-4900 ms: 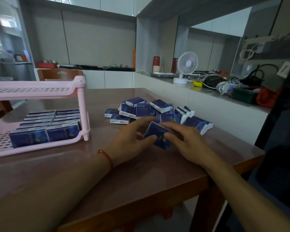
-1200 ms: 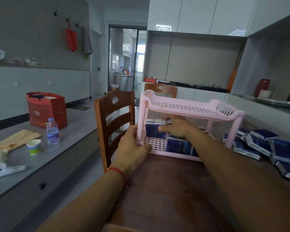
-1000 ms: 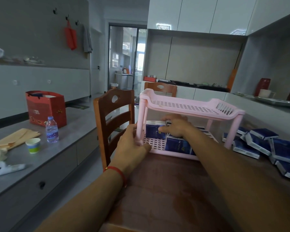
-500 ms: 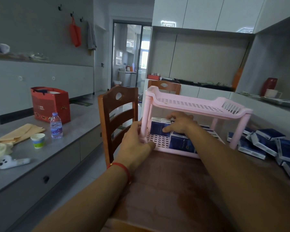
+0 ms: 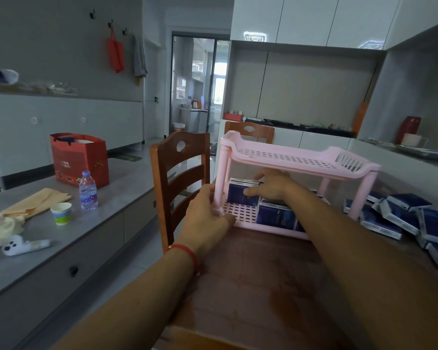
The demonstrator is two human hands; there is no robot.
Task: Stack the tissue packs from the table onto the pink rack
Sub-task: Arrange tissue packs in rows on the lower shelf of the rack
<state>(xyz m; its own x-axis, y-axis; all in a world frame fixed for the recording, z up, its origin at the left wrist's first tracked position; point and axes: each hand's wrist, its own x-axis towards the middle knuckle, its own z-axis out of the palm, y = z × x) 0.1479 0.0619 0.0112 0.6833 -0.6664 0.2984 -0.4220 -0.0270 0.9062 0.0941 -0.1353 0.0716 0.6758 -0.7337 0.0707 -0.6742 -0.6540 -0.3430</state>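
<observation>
The pink rack [image 5: 299, 157] stands on the brown table [image 5: 258, 279], with two slatted tiers. Its lower tier holds several dark blue tissue packs [image 5: 276, 215]. My left hand [image 5: 208, 210] grips the rack's front left post. My right hand [image 5: 271, 185] reaches under the top tier and holds a blue tissue pack [image 5: 239, 194] standing at the back left of the lower tier. A pile of loose blue tissue packs [image 5: 410, 218] lies on the table to the right of the rack.
A wooden chair [image 5: 180, 178] stands left of the table, close to the rack. A grey counter [image 5: 61, 236] on the left carries a red bag [image 5: 79, 157], a water bottle [image 5: 87, 190] and a paper cup [image 5: 61, 213]. Another chair [image 5: 248, 131] stands behind the rack.
Earlier both hands held a pack at the pile. Since then my left hand took the rack post, and my right hand has kept the pack in the lower tier with little movement.
</observation>
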